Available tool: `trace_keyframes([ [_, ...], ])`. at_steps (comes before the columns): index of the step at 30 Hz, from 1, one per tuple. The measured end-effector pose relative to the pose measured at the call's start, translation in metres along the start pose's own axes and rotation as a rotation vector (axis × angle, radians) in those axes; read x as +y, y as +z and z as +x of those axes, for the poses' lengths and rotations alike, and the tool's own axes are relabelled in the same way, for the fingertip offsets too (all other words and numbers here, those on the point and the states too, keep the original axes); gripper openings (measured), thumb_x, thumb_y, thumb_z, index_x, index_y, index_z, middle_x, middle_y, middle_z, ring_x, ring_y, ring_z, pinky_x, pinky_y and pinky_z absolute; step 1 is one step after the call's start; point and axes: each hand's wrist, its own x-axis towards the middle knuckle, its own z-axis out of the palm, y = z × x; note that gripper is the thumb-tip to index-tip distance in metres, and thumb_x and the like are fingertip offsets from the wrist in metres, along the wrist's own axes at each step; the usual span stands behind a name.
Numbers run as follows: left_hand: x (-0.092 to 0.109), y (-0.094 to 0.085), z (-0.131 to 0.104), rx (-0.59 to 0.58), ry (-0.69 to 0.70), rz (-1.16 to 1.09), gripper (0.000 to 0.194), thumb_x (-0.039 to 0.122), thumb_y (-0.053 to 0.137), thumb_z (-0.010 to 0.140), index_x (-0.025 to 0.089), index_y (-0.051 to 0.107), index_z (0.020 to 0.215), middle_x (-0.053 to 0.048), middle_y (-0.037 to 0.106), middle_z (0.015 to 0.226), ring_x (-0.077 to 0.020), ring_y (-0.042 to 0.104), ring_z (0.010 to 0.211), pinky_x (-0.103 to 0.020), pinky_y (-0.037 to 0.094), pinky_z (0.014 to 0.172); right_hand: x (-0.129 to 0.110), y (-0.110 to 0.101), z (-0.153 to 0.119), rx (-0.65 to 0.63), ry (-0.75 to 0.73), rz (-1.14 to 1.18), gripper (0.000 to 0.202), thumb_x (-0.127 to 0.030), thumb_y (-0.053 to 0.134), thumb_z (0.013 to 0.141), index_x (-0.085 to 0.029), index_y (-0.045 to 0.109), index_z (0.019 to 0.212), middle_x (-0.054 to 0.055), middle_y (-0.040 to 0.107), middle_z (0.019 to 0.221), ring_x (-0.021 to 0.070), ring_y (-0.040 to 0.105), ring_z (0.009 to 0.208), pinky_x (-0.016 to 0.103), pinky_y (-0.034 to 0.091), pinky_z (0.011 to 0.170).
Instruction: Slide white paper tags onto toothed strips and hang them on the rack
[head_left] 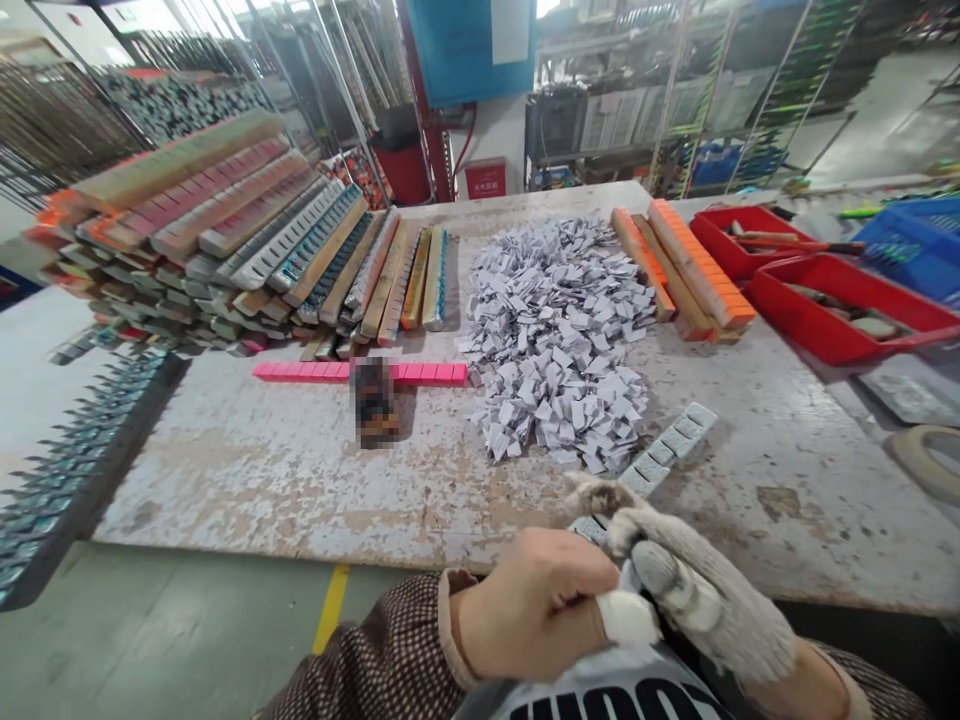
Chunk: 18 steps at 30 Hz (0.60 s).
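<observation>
Well, on-screen the grey strip (671,440) juts past my right hand (701,590), left hand (536,595) alongside; I can't tell what either pinches.

A grey, speckled strip (667,450), divided by crosswise grooves into a row of short blocks, slants over the surface (780,510), its far end pointing away to the right. Its nearer part passes behind the gloved right hand (701,590). By the left hand's (536,600) thumb is a small pale piece (627,577), mostly covered, its shape hard to tell.
</observation>
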Motion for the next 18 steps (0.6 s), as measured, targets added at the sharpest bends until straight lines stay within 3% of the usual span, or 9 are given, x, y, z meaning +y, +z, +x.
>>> trace_keyframes([
  [2,-0.001,0.002,0.000,0.005,-0.017,0.024,0.055,0.051,0.056,0.100,0.021,0.034,0.061,0.004,0.037,0.059,-0.0103,0.034,0.056,-0.026,0.030,0.055,0.000,0.001,-0.003,0.026,0.047,0.080,0.044,-0.057,0.050,0.110,-0.018,0.066,0.098,-0.001,0.060,0.072,0.0118,0.053,0.051,0.021,0.048,0.042],
  [5,-0.010,0.001,-0.001,0.204,-0.172,0.180,0.052,0.050,0.060,0.098,0.020,0.041,0.061,0.004,0.042,0.058,-0.0102,0.038,0.056,-0.025,0.028,0.054,-0.003,0.004,-0.004,0.115,0.112,0.155,0.032,-0.053,0.054,0.108,-0.026,0.065,0.121,-0.001,0.055,0.068,0.0146,0.047,0.044,0.023,0.039,0.033],
  [7,-0.015,0.002,-0.002,0.305,-0.179,0.332,0.049,0.045,0.059,0.098,0.020,0.040,0.061,0.004,0.044,0.059,-0.0106,0.038,0.057,-0.025,0.026,0.054,-0.004,0.008,-0.002,0.165,0.158,0.202,0.034,-0.049,0.055,0.108,-0.032,0.058,0.136,-0.001,0.052,0.066,0.0161,0.045,0.042,0.025,0.038,0.031],
  [10,-0.015,0.005,-0.006,0.230,-0.037,0.436,0.043,0.039,0.050,0.103,0.020,0.041,0.066,0.002,0.050,0.065,-0.0121,0.042,0.061,-0.025,0.029,0.057,-0.002,0.018,0.001,0.160,0.185,0.240,0.037,-0.049,0.051,0.109,-0.033,0.053,0.142,-0.002,0.051,0.064,0.0161,0.043,0.039,0.026,0.040,0.031],
  [13,-0.015,0.008,-0.010,0.140,0.070,0.420,0.040,0.042,0.042,0.107,0.020,0.046,0.073,-0.001,0.056,0.070,-0.0135,0.047,0.064,-0.025,0.034,0.058,0.004,0.026,0.001,0.123,0.093,0.121,0.036,-0.049,0.047,0.109,-0.032,0.056,0.139,0.001,0.057,0.069,0.0187,0.049,0.041,0.029,0.046,0.033],
  [15,-0.019,0.007,-0.012,0.127,0.053,0.432,0.041,0.044,0.039,0.108,0.021,0.048,0.075,-0.001,0.058,0.071,-0.0147,0.050,0.065,-0.026,0.036,0.060,0.008,0.025,0.002,0.146,0.019,-0.003,0.035,-0.046,0.044,0.110,-0.032,0.055,0.140,0.004,0.063,0.077,0.0205,0.054,0.045,0.031,0.050,0.036],
  [18,-0.029,-0.001,-0.016,0.099,-0.111,0.490,0.038,0.051,0.050,0.104,0.021,0.053,0.082,-0.002,0.063,0.079,-0.0177,0.057,0.073,-0.028,0.042,0.067,0.014,0.008,0.003,0.212,-0.090,-0.281,0.032,-0.034,0.040,0.110,-0.030,0.054,0.138,0.007,0.069,0.090,0.0220,0.061,0.054,0.034,0.055,0.042],
])
